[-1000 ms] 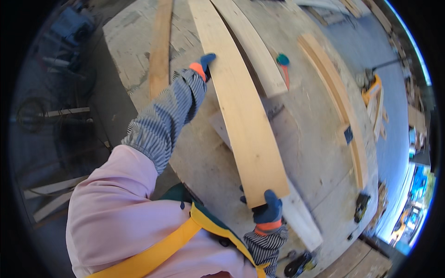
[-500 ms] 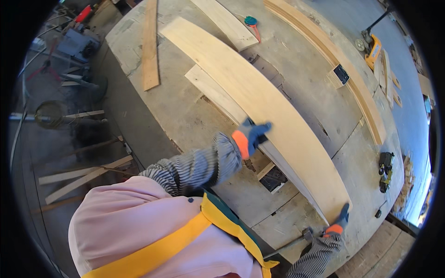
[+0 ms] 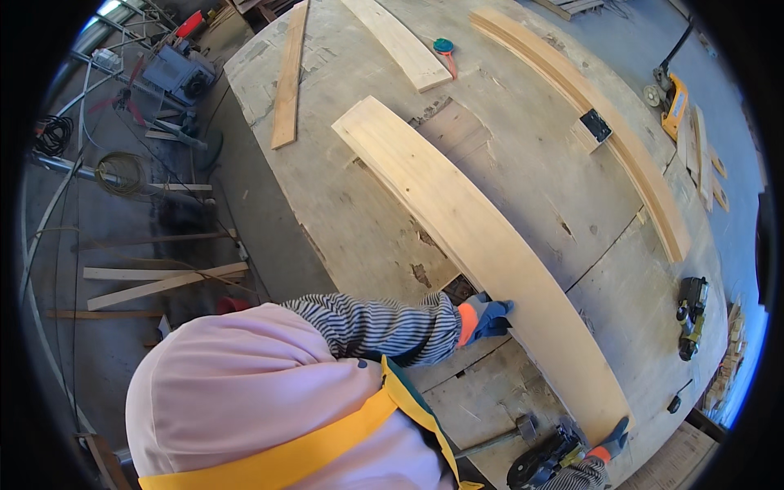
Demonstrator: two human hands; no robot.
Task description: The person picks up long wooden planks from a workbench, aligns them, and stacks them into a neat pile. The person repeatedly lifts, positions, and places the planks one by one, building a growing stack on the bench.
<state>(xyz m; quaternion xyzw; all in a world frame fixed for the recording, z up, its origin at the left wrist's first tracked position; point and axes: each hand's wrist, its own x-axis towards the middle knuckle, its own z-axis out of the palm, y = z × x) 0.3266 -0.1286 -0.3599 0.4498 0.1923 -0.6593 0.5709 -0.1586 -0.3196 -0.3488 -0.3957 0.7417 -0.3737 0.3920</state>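
A long, pale, curved wooden board point(image 3: 457, 196) lies slantwise across the worktable point(image 3: 523, 163). My left hand point(image 3: 487, 318), in a grey-blue glove with an orange cuff, grips the board's near edge with its fingers closed around it. At the near right end, my right hand point(image 3: 614, 441), in the same kind of glove, holds the board's end corner. Another wooden piece shows as a thin strip under the board's near edge, mostly hidden. Close to my right forearm is a black power tool point(image 3: 545, 457), and a hammer point(image 3: 524, 427) lies beside it.
A curved, layered wooden piece point(image 3: 563, 77) lies on the far side, with a small black-topped block point(image 3: 594, 126) against it. Two planks point(image 3: 290, 82) are at the far left. A black and olive power tool point(image 3: 691, 318) sits at the right edge. Loose wood strips point(image 3: 167, 286) litter the floor.
The curved board has shifted nearer and now covers most of the piece beneath. My left hand has slid along the edge toward the near right end. My right hand stays at the end.
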